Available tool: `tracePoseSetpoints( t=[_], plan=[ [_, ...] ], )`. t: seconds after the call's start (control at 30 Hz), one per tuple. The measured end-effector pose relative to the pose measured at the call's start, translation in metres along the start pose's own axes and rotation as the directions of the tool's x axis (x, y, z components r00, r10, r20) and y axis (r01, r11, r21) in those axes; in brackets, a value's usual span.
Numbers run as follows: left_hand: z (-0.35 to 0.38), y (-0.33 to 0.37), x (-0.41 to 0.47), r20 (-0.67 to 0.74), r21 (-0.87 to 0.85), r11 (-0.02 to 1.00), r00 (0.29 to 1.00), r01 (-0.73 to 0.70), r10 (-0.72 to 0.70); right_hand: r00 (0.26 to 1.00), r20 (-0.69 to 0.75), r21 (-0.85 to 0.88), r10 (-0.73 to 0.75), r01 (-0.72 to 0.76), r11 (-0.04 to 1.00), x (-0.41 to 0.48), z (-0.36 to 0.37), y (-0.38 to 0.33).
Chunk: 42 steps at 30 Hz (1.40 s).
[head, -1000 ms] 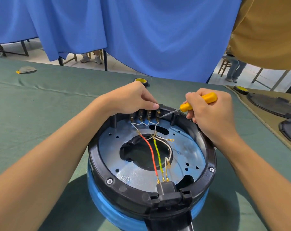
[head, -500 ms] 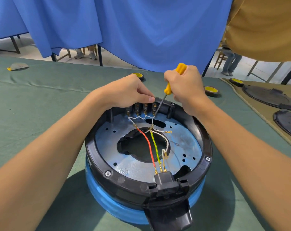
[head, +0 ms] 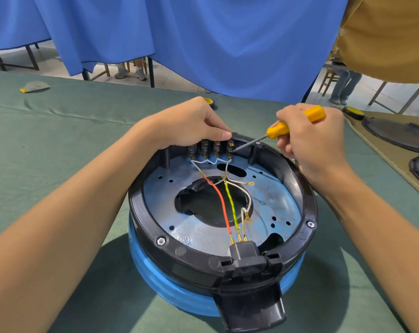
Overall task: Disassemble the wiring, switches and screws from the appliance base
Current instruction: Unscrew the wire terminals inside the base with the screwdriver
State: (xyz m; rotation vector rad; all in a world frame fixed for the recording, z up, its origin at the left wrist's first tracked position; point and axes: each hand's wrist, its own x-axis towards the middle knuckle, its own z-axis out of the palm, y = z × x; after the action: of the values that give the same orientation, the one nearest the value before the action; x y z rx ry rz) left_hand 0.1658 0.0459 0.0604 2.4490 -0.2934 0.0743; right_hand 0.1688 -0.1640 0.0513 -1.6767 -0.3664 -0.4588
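From the head view, the appliance base (head: 141, 212) stands on the desk (head: 59, 140), near its front edge. My left hand (head: 191, 126) curls over the switches (head: 211, 149). My right hand (head: 309, 138) grips the screwdriver (head: 278, 129), tip at the rightmost switch. I should pry gently, away from the wires (head: 218, 205).

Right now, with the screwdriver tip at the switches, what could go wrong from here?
1. The yellow-handled screwdriver in the right hand aims its thin metal tip at the end of the row of small black switches, beside the thumb of the left hand holding them; a slip could jab it.
2. Thin white wires still join those switches; prying might tear a terminal.
3. The round blue appliance base stands loose on green cloth and may shift.
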Motion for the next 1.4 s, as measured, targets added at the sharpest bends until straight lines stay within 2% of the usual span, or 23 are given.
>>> tracePoseSetpoints(
  t=[0.37,0.53,0.67,0.73,0.87,1.1,1.4],
  plan=[
    [0.001,-0.008,0.008,0.021,-0.022,1.000,1.000,-0.016,0.016,0.996,0.084,-0.106,-0.041,0.050,0.993,-0.003,0.001,-0.003],
    [0.001,-0.008,0.008,0.014,-0.008,1.000,0.999,-0.030,0.030,0.987,0.141,-0.066,0.072,-0.063,0.996,0.017,0.012,-0.010],
    [0.001,-0.006,0.007,0.004,-0.006,0.999,0.999,-0.039,0.039,0.962,0.145,-0.030,0.231,-0.229,0.973,0.037,0.026,-0.013],
    [0.000,-0.005,0.006,0.003,-0.008,0.999,0.999,-0.036,0.036,0.957,0.139,-0.048,0.254,-0.250,0.967,0.042,0.030,-0.014],
    [0.001,-0.004,0.006,0.010,-0.015,0.999,1.000,-0.028,0.029,0.965,0.118,-0.026,0.235,-0.234,0.972,0.037,0.025,-0.011],
    [0.000,-0.004,0.003,0.009,-0.027,0.999,1.000,-0.022,0.023,0.975,0.088,0.115,0.203,-0.212,0.970,0.013,0.006,-0.003],
    [0.002,-0.006,0.005,0.008,-0.034,0.999,1.000,-0.013,0.013,0.992,0.055,0.038,0.116,-0.118,0.992,0.010,0.004,0.002]
  ],
)
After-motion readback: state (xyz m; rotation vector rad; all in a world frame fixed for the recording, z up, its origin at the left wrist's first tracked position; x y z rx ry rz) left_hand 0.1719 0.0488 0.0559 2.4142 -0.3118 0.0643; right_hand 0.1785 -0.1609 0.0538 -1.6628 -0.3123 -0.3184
